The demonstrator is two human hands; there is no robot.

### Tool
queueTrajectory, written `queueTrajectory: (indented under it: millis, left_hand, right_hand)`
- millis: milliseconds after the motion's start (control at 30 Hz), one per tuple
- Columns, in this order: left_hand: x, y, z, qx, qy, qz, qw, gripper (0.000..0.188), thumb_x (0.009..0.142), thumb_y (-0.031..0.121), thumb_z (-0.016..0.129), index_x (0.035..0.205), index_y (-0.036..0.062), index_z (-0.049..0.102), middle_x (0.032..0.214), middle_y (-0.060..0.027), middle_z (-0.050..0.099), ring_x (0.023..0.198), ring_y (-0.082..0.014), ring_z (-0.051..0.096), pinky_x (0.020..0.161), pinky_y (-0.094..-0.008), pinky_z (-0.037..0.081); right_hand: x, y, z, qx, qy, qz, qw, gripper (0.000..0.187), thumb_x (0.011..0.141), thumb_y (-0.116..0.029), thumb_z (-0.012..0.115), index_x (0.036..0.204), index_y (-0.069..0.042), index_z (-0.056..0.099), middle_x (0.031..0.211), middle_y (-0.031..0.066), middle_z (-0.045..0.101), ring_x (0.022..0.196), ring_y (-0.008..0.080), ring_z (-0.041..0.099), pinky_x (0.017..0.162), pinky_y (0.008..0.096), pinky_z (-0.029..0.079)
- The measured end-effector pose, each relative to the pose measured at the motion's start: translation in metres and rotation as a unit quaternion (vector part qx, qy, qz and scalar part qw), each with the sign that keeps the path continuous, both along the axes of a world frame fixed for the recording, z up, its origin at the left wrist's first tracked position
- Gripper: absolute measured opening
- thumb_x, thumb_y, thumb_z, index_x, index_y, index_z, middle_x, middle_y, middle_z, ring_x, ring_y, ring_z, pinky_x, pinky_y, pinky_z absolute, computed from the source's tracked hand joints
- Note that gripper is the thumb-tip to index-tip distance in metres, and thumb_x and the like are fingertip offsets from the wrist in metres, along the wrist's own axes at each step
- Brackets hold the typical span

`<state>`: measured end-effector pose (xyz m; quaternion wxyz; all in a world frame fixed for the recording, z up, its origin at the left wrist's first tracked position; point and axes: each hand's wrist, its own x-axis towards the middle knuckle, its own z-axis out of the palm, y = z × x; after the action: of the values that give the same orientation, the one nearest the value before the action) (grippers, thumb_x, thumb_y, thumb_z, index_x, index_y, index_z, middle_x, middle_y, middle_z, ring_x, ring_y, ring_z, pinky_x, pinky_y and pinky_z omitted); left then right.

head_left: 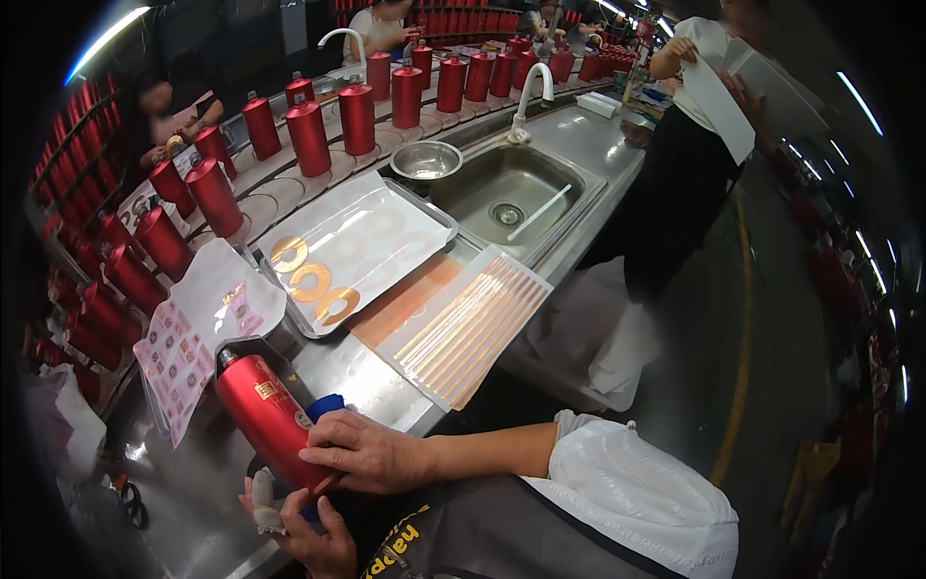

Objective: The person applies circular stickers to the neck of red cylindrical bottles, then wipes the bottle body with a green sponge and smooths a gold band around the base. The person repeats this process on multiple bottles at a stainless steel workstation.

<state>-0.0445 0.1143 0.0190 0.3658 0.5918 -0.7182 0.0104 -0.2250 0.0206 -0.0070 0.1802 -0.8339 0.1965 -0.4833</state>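
A red bottle (pixel 262 410) with a dark neck and a small gold label lies tilted in front of me, next to a blue support (pixel 325 405). My right hand (pixel 371 455) rests against its lower end, fingers pinched on a thin reddish-brown strip (pixel 326 484). My left hand (pixel 313 536) is just below, at the bottle's base, with thumb and fingers apart. A whitish wrap (pixel 266 500) covers one of its fingers. Left of the bottle is a sheet of pink printed stickers (pixel 178 345). A sheet with gold strips (pixel 470 333) lies to the right.
A metal tray (pixel 446 230) bears a white sheet with gold rings (pixel 311 282). Behind are a sink (pixel 579 198), a steel bowl (pixel 426 161) and a faucet (pixel 522 111). Red bottles (pixel 309 140) line a conveyor. Scissors (pixel 133 502) lie at left. A person (pixel 709 106) stands right, holding sheets.
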Motion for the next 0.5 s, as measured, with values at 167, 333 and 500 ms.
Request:
queueTrajectory:
  millis: [167,333,500]
  left_hand:
    - [-0.007,0.000,0.005,-0.006,-0.003,0.013,1.000,0.018,0.091,0.004,0.062,0.108,-0.0004,0.058,0.112,-0.0194,0.061,0.131,-0.0460,0.043,0.110,-0.0504,0.031]
    - [0.010,-0.005,-0.007,0.015,0.029,-0.006,0.999,0.025,0.086,0.006,0.067,0.109,0.0022,0.060,0.122,-0.0266,0.055,0.131,-0.0486,0.044,0.114,-0.0554,0.026]
    - [0.007,-0.010,0.003,0.002,0.055,-0.039,0.998,0.031,0.077,0.008,0.074,0.106,0.0044,0.062,0.133,-0.0320,0.052,0.134,-0.0501,0.043,0.118,-0.0586,0.022]
  right_hand:
    - [-0.002,-0.002,0.001,-0.003,0.002,0.004,1.000,0.061,0.073,-0.009,0.077,0.130,-0.003,0.054,0.126,0.0148,0.049,0.121,0.0376,0.049,0.101,0.0478,0.044]
    - [-0.002,-0.007,0.002,0.001,0.014,0.016,1.000,0.060,0.072,-0.009,0.078,0.128,-0.002,0.057,0.122,0.0154,0.051,0.118,0.0368,0.050,0.100,0.0475,0.044]
    - [-0.007,-0.005,0.006,0.019,0.032,0.002,0.999,0.066,0.067,0.000,0.077,0.129,-0.002,0.057,0.119,0.0158,0.053,0.111,0.0364,0.054,0.095,0.0459,0.046]
